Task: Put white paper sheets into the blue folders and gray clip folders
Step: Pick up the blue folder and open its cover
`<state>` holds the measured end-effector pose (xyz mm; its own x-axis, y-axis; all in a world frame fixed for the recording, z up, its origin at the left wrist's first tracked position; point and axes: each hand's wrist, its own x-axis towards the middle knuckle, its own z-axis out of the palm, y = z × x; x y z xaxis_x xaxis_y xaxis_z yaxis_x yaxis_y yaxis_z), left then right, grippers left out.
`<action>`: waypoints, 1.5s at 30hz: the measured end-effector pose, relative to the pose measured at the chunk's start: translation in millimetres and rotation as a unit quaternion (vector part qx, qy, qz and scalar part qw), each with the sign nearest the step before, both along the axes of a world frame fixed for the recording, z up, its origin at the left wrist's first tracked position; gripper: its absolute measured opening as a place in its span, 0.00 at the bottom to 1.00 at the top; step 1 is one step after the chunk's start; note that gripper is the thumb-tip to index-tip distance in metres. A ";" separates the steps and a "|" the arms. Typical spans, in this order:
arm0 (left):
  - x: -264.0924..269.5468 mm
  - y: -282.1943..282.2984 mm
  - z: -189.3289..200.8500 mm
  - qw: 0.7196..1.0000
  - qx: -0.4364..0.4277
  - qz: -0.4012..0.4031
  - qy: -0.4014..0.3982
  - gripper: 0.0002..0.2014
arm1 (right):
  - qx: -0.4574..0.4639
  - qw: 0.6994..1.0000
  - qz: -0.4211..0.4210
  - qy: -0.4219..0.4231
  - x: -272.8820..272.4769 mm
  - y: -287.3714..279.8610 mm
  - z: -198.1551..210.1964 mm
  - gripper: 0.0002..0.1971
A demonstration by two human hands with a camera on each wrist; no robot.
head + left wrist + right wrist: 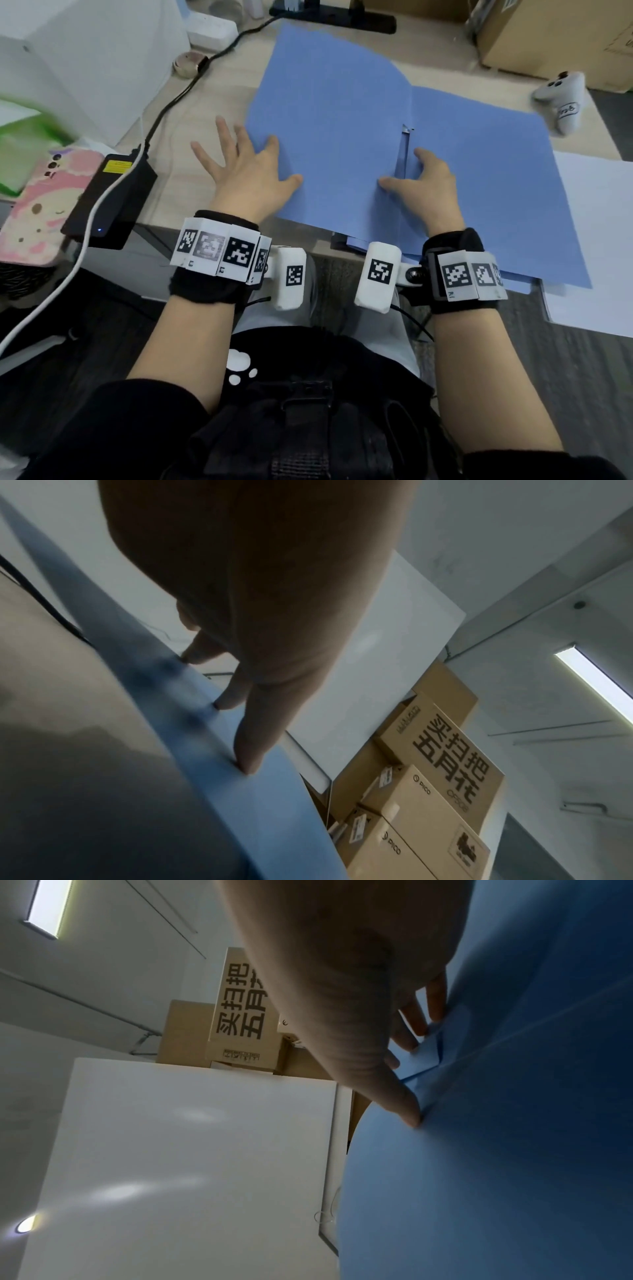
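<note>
A blue folder (342, 137) lies open on the desk in front of me. My left hand (253, 161) rests flat with spread fingers on the outer edge of its left cover; the left wrist view shows fingertips (246, 761) pressing the blue folder (274, 804). My right hand (407, 171) is at the spine, where thumb and curled fingers pinch the narrow clip strip (401, 161). In the right wrist view the fingertips (411, 1042) hold the small blue strip (428, 1056) against the folder (496, 1150). White paper sheets (599, 240) lie to the right. More blue folders (513, 286) lie underneath.
A black power brick (109, 198) with cables and a pink phone (44, 212) sit at the left. A white controller (561, 99) and cardboard box (548, 41) are at the back right. A monitor base (335, 17) and power strip (212, 29) stand behind.
</note>
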<state>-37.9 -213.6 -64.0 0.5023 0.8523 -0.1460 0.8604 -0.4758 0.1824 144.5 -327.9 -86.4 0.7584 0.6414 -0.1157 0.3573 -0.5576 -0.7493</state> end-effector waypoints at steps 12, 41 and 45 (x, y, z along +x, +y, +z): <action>59.6 -27.9 -15.7 0.980 -0.125 -0.151 -0.023 0.30 | 0.012 0.998 0.048 0.047 14.7 -15.7 3.7 0.45; 86.6 -51.4 -6.2 0.983 -0.048 -0.172 -0.032 0.27 | 0.101 0.985 0.118 0.081 26.7 -32.8 4.6 0.31; 97.6 -66.8 1.7 0.977 -0.012 -0.209 -0.041 0.25 | 0.146 0.981 0.089 0.086 34.6 -49.9 8.8 0.24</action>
<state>59.6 -280.3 -62.3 0.8163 0.5675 -0.1080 0.5743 -0.7769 0.2583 179.1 -377.8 -77.5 0.6158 0.7875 -0.0247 0.2835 -0.2507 -0.9256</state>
